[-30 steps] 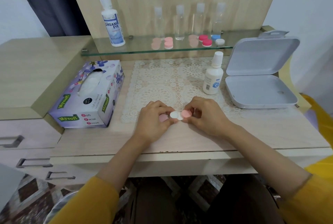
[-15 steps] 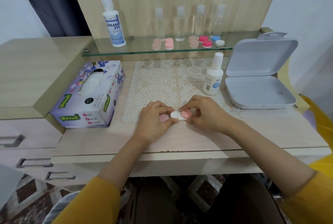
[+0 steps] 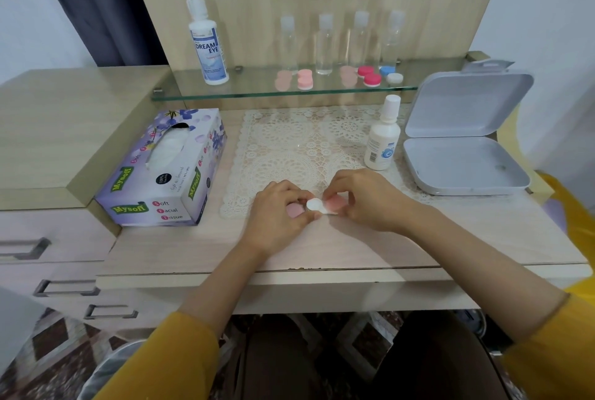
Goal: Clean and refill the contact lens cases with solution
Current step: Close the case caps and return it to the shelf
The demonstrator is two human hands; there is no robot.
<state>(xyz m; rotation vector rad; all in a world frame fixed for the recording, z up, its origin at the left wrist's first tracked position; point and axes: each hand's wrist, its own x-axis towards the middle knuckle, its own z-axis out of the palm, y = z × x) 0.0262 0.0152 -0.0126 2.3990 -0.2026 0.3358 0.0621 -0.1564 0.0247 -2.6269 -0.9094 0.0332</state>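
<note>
White lens case lies at the lace mat's near edge, between my hands. Left hand curls round its end and a pink cap; right hand pinches the other cap.

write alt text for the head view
A left hand and right hand hold a white contact lens case over a lace mat, the right pinching its pink cap. Tissue box left; solution bottle and open grey box right.
</note>
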